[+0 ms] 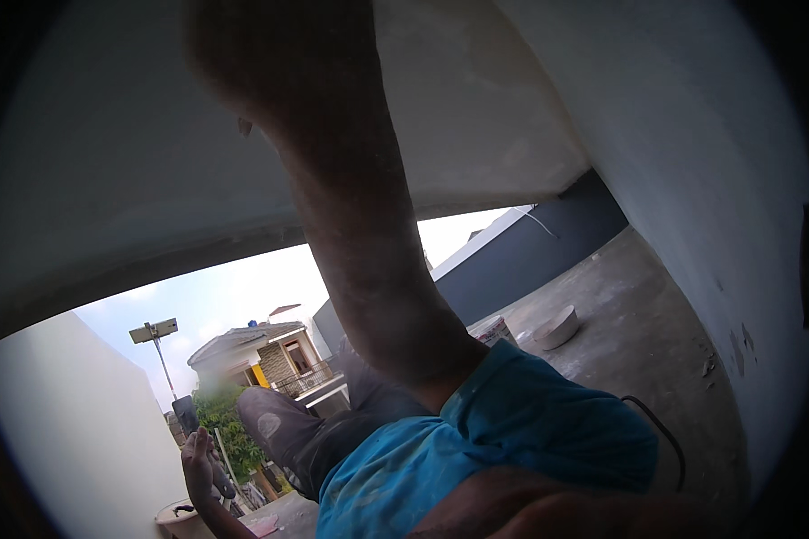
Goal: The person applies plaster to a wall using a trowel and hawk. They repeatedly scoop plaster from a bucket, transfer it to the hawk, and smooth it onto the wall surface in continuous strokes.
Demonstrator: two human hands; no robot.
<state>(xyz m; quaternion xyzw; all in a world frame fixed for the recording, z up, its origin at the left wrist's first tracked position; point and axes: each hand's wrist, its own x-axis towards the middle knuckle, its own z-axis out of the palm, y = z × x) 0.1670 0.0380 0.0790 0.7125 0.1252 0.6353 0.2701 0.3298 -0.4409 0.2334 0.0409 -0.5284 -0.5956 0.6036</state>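
Ceiling (135, 171) is largest, pale and spanning the upper view. Its position overhead presumably explains my right arm (355, 207), which rises steeply from the blue sleeve (548, 418). Right hand (274, 54) sits in dark blur at the top edge; I cannot tell whether its fingers are spread, closed or on anything.

Left wall (72, 413) and right wall (710, 153) are pale too; between them the floor (638, 305) runs back to a dark grey wall (530, 260).

My trousers (283, 431), smeared pale, slant up-left from the shirt; I judge my trunk leans back, giving the arm room.

White tub (559, 328) on the floor, pale bucket (493, 331) near it, partly behind the sleeve; likely set away from my feet. Round pail (173, 519) just beside my left forearm, seemingly within reach.

Left hand (200, 463) is low, fingers wrapped around a dark tool (186, 415), one end showing above them. Gripped mid-length, probably for balance. A plate on a thin pole (153, 331) lines up above; joined or background, cannot tell.

Black cable (670, 436) curves past the sleeve, source hidden.
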